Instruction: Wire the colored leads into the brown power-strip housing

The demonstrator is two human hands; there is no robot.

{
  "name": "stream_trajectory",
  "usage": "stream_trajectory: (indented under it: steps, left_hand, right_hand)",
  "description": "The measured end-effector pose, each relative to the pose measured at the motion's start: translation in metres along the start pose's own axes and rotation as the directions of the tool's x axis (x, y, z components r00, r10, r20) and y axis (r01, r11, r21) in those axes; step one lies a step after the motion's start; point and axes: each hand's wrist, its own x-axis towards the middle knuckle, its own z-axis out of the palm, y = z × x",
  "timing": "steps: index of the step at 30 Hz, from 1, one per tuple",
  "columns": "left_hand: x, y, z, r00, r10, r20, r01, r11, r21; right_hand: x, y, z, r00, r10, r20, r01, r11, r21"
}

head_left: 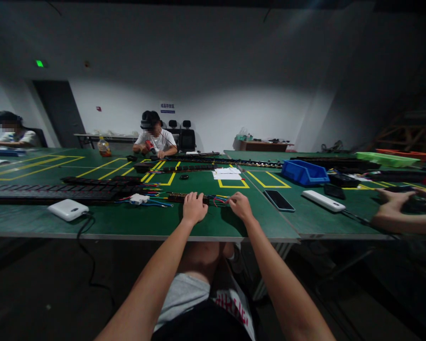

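A long black strip with coloured wires (177,197) lies on the green table (128,222) in front of me. My left hand (194,207) rests on top of the strip with its fingers curled down over it. My right hand (240,204) is closed in a pinch on the red and blue wires (220,201) at the strip's right end. A small white connector block (138,199) with more wires lies just left of the strip.
A white box with a cable (68,209) sits at the left. Black strips (57,192) lie beyond it. A phone (279,200), a white remote (323,201) and a blue bin (304,172) are to the right. Another person's hands (394,203) work at far right; people sit opposite.
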Motion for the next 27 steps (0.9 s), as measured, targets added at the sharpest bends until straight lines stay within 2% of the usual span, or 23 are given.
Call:
stream_trajectory:
  steps: [2,4,7,10,13,18,24,27]
  left_hand:
    - [0.0000,0.0001,-0.0004,1.000,0.003,0.001,-0.003,1.000,0.007]
    - [-0.0001,0.0000,-0.0007,1.000,0.006,-0.002,-0.006,1.000,0.013]
    - [-0.0004,-0.0005,-0.0011,1.000,0.010,-0.004,-0.010,1.000,0.006]
    - [-0.0006,-0.0009,-0.0012,1.000,0.011,-0.001,-0.011,1.000,-0.011]
    - [-0.0006,-0.0011,-0.0010,1.000,0.012,-0.006,-0.012,1.000,-0.012]
    - [0.0000,-0.0015,0.0015,1.000,0.014,-0.022,-0.014,1.000,0.025]
    - [0.0003,-0.0034,0.0050,0.999,0.020,-0.028,-0.020,1.000,0.020]
    - [0.0002,-0.0038,0.0050,0.999,0.024,-0.026,-0.023,0.999,0.026]
  right_hand:
    - [0.0002,-0.0008,-0.0002,0.999,-0.007,0.034,0.007,1.000,-0.002]
    - [0.0003,-0.0018,-0.0013,1.000,0.017,0.021,-0.017,1.000,-0.005]
    - [-0.0002,-0.0032,-0.0039,0.993,0.105,-0.044,-0.106,0.994,-0.031]
    - [-0.0016,-0.0044,-0.0056,0.984,0.178,-0.021,-0.179,0.980,-0.087]
    - [-0.0025,-0.0057,-0.0064,0.982,0.186,0.038,-0.180,0.976,-0.120]
    - [-0.0020,-0.0063,-0.0072,0.978,0.203,-0.034,-0.206,0.970,-0.130]
    - [-0.0033,-0.0076,-0.0079,0.977,0.183,0.106,-0.161,0.969,-0.190]
    - [-0.0036,-0.0097,-0.0093,0.976,0.210,0.050,-0.197,0.963,-0.186]
